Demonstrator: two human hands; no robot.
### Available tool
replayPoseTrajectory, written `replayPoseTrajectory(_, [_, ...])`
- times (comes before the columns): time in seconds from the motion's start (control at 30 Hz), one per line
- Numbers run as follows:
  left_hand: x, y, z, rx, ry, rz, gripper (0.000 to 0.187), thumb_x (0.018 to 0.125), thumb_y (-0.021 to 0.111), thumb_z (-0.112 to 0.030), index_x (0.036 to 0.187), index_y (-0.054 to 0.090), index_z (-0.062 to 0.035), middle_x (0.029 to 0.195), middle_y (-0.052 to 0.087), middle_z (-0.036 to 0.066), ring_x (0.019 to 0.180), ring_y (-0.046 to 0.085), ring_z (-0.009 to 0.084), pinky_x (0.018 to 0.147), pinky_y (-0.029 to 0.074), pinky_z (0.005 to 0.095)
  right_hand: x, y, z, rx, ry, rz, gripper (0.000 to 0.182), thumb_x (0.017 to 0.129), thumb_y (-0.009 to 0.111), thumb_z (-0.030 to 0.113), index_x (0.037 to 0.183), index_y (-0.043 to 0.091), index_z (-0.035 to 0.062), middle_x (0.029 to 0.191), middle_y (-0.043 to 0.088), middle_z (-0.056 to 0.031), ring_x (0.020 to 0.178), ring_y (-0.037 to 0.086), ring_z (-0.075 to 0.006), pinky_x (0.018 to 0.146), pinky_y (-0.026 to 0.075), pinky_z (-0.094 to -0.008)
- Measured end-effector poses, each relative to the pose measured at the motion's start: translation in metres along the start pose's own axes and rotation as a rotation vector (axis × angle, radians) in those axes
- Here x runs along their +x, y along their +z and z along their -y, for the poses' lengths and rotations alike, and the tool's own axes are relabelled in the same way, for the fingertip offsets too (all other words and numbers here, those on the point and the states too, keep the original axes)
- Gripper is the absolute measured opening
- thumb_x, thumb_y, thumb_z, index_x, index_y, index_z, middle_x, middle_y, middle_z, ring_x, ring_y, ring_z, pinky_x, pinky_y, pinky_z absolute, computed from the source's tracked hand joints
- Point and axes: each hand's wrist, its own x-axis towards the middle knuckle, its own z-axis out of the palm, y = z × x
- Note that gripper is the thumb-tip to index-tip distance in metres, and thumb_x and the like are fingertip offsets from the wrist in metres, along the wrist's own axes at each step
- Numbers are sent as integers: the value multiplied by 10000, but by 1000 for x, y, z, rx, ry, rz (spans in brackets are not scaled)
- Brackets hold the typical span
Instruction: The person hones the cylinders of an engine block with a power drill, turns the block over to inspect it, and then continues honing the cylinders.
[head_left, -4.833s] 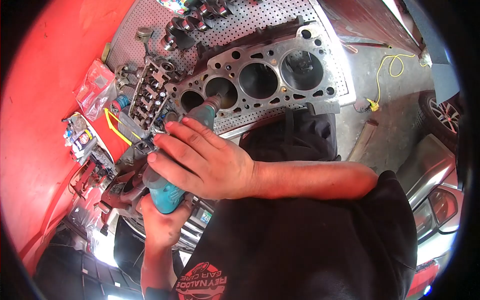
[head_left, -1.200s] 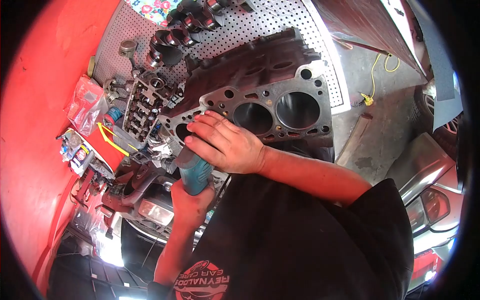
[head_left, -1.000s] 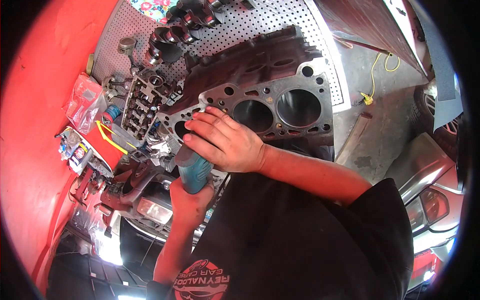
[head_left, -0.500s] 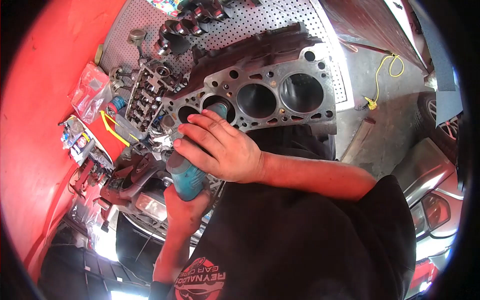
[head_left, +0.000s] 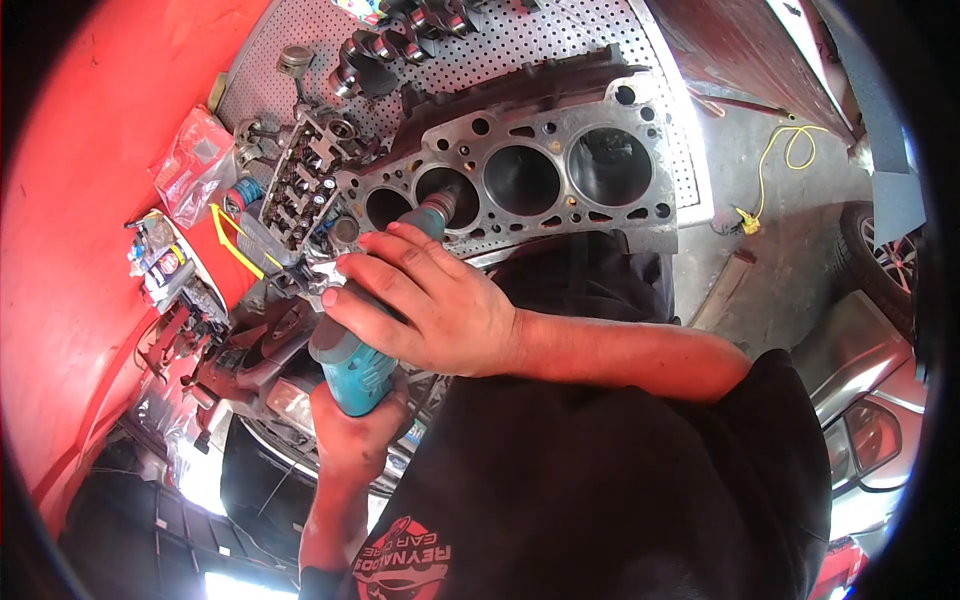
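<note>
A teal and black power tool (head_left: pixel 357 368) points up and to the right, with its narrow front end at the second bore from the left of a metal engine block (head_left: pixel 545 228). My left hand (head_left: pixel 355 430) is wrapped round the rear grip, its fingers partly hidden. Across the top of the tool's body lies my right hand (head_left: pixel 430 300), palm down, with its fingers curled over it. An attachment (head_left: pixel 445 203) on the tool's front reaches into the bore opening; its far end is hard to make out in the dark.
A cylinder head (head_left: pixel 303 185) and pistons (head_left: pixel 295 60) lie left of the block on a perforated surface (head_left: pixel 260 85). A crankshaft (head_left: pixel 385 48) is behind. A yellow cord (head_left: pixel 762 190) lies on the floor at right, near a wheel (head_left: pixel 880 255).
Both hands have drawn the tool back, down and to the left, so more of its front end shows at the bore. The view has shifted slightly.
</note>
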Motion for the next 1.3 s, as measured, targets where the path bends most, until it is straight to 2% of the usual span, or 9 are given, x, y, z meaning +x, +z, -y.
replayPoseTrajectory(0.1, [-4, -3, 1, 5, 8, -5, 181, 838, 728, 0, 1018, 712, 13, 862, 694, 11, 723, 633, 91, 648, 496, 267, 4, -3, 5, 16, 7, -18, 505, 860, 651, 173, 1357, 578, 120, 1252, 629, -155, 1106, 654, -352, 992, 553, -523])
replayPoseTrajectory(0.7, [-17, -14, -4, -13, 43, -9, 162, 829, 684, 32, 987, 719, 18, 844, 697, 13, 711, 630, 97, 644, 494, 275, 10, 5, 16, -1, -34, -33, 519, 903, 593, 248, 1408, 547, 136, 1227, 609, -173, 1108, 640, -360, 995, 536, -545])
replayPoseTrajectory(0.83, [-20, -10, -15, 63, -13, -10, 143, 830, 688, -23, 968, 723, -16, 827, 696, 13, 726, 634, 108, 645, 504, 303, 8, -3, 14, 26, -48, 11, 569, 852, 641, 203, 1402, 545, 93, 1225, 607, -182, 1106, 634, -375, 1004, 523, -541])
replayPoseTrajectory(0.9, [-22, -17, -3, 470, 165, -51, 204, 780, 717, -176, 936, 683, -49, 735, 661, 92, 656, 632, 219, 650, 527, 404, 14, -6, 11, 111, -74, 75, 652, 757, 703, 117, 1384, 543, 34, 1233, 609, -206, 1122, 625, -405, 1013, 510, -533])
replayPoseTrajectory(0.93, [-16, -22, 14, 414, 159, 35, 244, 752, 715, -183, 930, 657, -26, 737, 652, 162, 652, 643, 333, 665, 530, 441, 12, -4, 8, 160, -81, 66, 679, 721, 714, 81, 1376, 547, 18, 1239, 615, -224, 1122, 625, -416, 1015, 506, -544])
replayPoseTrajectory(0.97, [-8, -21, 15, 509, 346, 45, 260, 741, 709, -188, 917, 640, -10, 762, 652, 210, 715, 668, 406, 678, 529, 462, 16, -10, 9, 224, -47, 89, 675, 714, 723, 38, 1365, 549, 4, 1258, 617, -240, 1133, 626, -436, 1019, 505, -569])
replayPoseTrajectory(1.07, [-15, -19, -19, 233, -38, 63, 335, 737, 701, -184, 995, 675, 27, 839, 689, 275, 848, 702, 448, 789, 544, 462, 19, -5, 12, 184, -77, 62, 729, 719, 723, -13, 1403, 473, -6, 1299, 600, -273, 1162, 624, -474, 1011, 508, -607])
replayPoseTrajectory(1.13, [-16, -16, -11, 213, -20, 35, 254, 760, 733, -141, 941, 657, 20, 755, 663, 147, 728, 643, 170, 721, 530, 372, 17, -7, 13, 161, -79, 65, 746, 730, 729, -9, 1420, 444, -5, 1302, 596, -277, 1158, 624, -475, 1009, 509, -608])
replayPoseTrajectory(1.3, [-12, -18, -11, 243, -18, 43, 275, 755, 731, -141, 964, 664, 24, 774, 681, 164, 745, 663, 174, 736, 536, 376, 18, -6, 11, 170, -75, 81, 789, 712, 752, -6, 1429, 423, -2, 1325, 585, -277, 1165, 622, -479, 1011, 507, -614])
